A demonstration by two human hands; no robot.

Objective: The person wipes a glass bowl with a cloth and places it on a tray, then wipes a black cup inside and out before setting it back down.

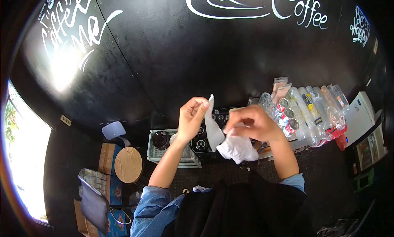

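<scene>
My left hand is raised in front of me and pinches the top of a thin white plastic bag that hangs down from it. My right hand grips the bunched, crumpled lower part of the same white bag just to the right. Both hands are above a dark counter with a black machine behind them.
A clear tray holding a dark lidded cup stands at the left of the counter. Stacks of plastic cups and cans lie at the right. A round wooden stool and cardboard boxes are at the lower left. A black wall with coffee lettering rises behind.
</scene>
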